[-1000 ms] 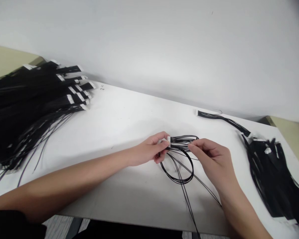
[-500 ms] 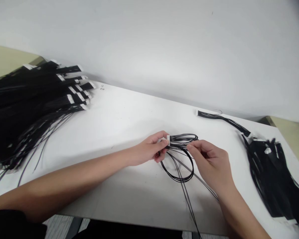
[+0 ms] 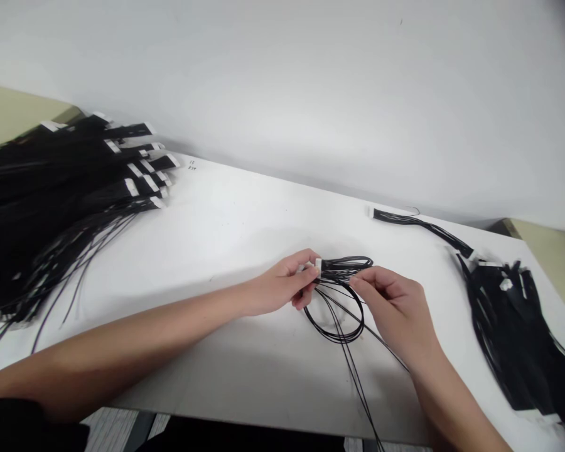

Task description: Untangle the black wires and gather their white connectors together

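My left hand [image 3: 297, 279] pinches a white connector [image 3: 318, 268] between thumb and fingers, just above the table. Black wires [image 3: 346, 262] run out of its right side and bend back in tight loops, while a larger loop [image 3: 363, 314] hangs below. Loose wire ends trail toward the table's front edge. To the right, my right hand [image 3: 393, 301] has its thumb and forefinger pinched together on a thin black wire close to the connector; the exact wire tip is hidden by the fingers.
A big heap of black wire harnesses [image 3: 66, 188] with white connectors covers the left side. Another pile [image 3: 513, 333] lies at the right, with one harness [image 3: 419, 223] stretching behind it. A pale wall [image 3: 282, 94] rises along the table's [image 3: 245, 213] back edge.
My right hand has moved slightly left, nearer the connector, its pinch still closed. The left hand and connector stay almost in place.
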`<state>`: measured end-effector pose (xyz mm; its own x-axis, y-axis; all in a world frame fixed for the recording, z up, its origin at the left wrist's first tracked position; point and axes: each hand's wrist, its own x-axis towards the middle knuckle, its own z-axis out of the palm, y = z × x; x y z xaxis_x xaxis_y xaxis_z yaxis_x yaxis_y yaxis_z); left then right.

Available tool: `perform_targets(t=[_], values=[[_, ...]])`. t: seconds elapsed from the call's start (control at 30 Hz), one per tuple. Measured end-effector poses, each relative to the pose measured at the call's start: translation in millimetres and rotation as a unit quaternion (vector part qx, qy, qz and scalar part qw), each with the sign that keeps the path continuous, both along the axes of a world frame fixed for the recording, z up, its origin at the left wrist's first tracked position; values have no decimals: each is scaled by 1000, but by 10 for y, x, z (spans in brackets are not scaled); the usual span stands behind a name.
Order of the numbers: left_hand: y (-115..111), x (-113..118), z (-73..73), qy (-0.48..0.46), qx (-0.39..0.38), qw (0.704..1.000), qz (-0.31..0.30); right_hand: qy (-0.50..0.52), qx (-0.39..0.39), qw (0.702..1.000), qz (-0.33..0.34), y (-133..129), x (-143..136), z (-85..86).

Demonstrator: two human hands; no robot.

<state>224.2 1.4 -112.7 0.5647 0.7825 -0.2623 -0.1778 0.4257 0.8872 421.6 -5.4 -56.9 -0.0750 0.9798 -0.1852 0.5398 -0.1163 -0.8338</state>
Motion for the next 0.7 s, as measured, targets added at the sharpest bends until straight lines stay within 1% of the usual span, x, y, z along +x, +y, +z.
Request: perform_targets(t=[0.07, 0.13, 0.23, 0.3, 0.53, 0.63, 0.7], values=[[6, 1, -4, -6, -8, 1000, 1, -3, 29, 1000, -5, -19, -35, -12], [15, 1, -6, -18, -23, 1000, 2, -15, 77, 997, -10, -34, -59, -31], [27, -3, -6, -31, -36, 999, -7, -31, 142, 989, 10, -41, -67, -75], [30, -6, -1, -35, -39, 999, -16, -28, 164, 986, 27, -38, -60, -107], [26, -12, 35, -32, -37, 998, -30, -8, 162, 986, 43, -34, -65, -156], [24, -12, 31, -52, -45, 997, -32, -9, 164, 986, 41, -37, -74, -138], [27, -13, 35, -75, -60, 995, -27, -15, 172, 985, 25, -27, -57, -116]])
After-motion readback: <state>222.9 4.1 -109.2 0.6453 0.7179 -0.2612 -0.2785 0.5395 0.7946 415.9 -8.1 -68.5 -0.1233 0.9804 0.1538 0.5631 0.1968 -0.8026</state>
